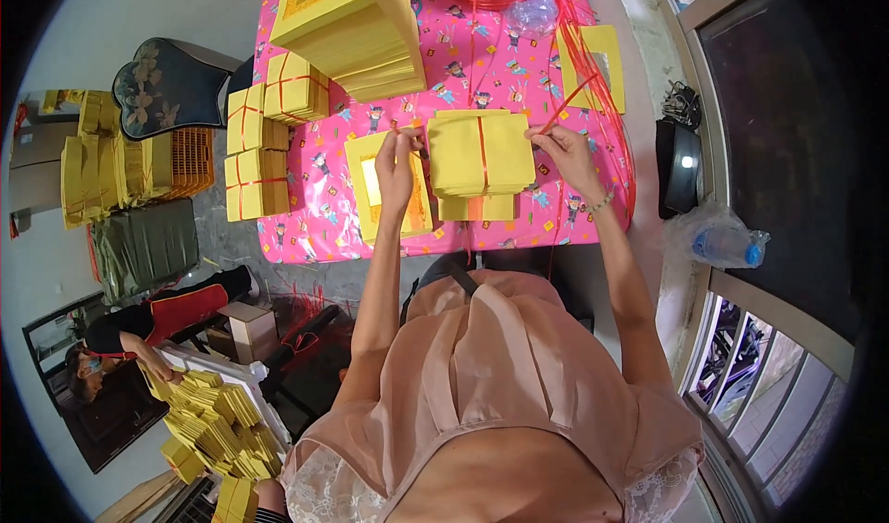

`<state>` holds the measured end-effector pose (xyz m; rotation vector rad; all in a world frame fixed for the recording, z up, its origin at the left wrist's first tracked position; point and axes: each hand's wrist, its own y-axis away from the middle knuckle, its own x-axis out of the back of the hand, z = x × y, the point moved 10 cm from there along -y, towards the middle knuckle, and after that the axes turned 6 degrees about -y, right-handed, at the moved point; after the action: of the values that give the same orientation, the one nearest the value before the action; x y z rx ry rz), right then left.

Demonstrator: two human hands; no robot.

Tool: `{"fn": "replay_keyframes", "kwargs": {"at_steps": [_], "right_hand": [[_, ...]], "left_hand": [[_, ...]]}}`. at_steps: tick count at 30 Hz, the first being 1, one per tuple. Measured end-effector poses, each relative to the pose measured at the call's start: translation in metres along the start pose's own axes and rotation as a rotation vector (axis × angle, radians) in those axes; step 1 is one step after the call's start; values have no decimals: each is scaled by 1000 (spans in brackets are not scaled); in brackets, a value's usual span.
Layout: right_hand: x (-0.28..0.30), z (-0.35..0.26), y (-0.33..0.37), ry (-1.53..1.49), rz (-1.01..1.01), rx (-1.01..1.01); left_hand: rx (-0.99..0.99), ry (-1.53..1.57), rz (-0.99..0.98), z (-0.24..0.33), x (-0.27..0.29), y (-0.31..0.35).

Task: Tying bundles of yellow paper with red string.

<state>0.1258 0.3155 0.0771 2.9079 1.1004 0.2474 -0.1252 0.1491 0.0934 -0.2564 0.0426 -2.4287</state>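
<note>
On the pink tablecloth [310,219], between my left hand [398,173] and right hand [567,157], lay a yellow paper stack [458,156]. My right pinched a red ribbon [566,106]; whether my curled left held anything, I couldn't tell.

Camera on your head: left one of a side-by-side pair, wide fisheye, picture upright.
Facing: steeply down past your blouse [519,356] onto the worktop [315,213].
Nearness: your chest closest; your left hand [398,171] and right hand [567,160] farther off.
Worktop edges: near edge crosses mid-picture; far edge cropped.
Sides: co-worker [190,305] beyond near-left corner, barred window [755,384] beyond near-right.
</note>
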Motion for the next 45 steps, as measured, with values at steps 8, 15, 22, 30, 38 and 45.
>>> {"fn": "replay_keyframes", "kwargs": {"at_steps": [8,15,22,30,38,45], "right_hand": [[-8,-69,11,271,32,278],[-12,-99,6,473,86,441],[-26,-81,-5,429,-4,360],[2,-46,5,248,63,76],[-17,-64,37,385,102,278],[-12,-34,20,253,-39,131]], "left_hand": [[-212,-604,-383,54,-111,-2],[-223,-630,-477,50,-152,18],[-50,-446,-388,25,-148,13],[148,-321,-490,12,-153,6],[366,167,-674,0,-158,6],[54,-302,-657,26,-152,11]]}}
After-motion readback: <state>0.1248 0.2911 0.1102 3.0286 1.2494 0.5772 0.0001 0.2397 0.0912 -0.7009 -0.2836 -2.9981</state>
